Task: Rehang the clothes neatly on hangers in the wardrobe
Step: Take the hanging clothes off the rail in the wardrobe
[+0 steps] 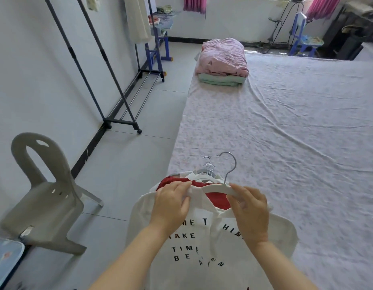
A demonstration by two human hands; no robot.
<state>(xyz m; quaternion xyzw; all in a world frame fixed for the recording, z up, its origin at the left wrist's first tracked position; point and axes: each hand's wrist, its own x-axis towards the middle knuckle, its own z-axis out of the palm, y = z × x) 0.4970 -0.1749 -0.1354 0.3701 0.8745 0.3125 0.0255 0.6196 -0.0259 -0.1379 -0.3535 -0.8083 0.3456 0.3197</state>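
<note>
Fingers (184, 186), left hand (172, 203): curled, pinching the neckline edge of the white T-shirt (189, 243).
Fingers (240, 189), right hand (251, 208): closed round one arm of the white hanger (218, 188), at 3 o'clock from the left hand.
white hanger: plain white body with a silver hook pointing to 12 o'clock; its free arm reaches toward the shirt's neck opening, just beside the left fingers.
white T-shirt: rows of black capital lettering, partly hidden by the forearms; rumpled, lying at 6 o'clock on the near corner of the bed (286, 132), neck toward 12.
red garment (174, 182): under the shirt, showing through the neck opening and at 12 o'clock of the left hand.
spare hangers (209, 167): small silver hooks bunched together, at 12 o'clock of the hands, resting on the clothes.
bed: pale patterned sheet, creased, running from 6 to 2 o'clock.
pink quilt (222, 57): folded on a green blanket (220, 79), at 12 o'clock on the bed.
clothes rack (110, 80): dark wheeled frame by the wall, at 10 to 11 o'clock.
grey chair (45, 195): plastic, at 8 o'clock.
</note>
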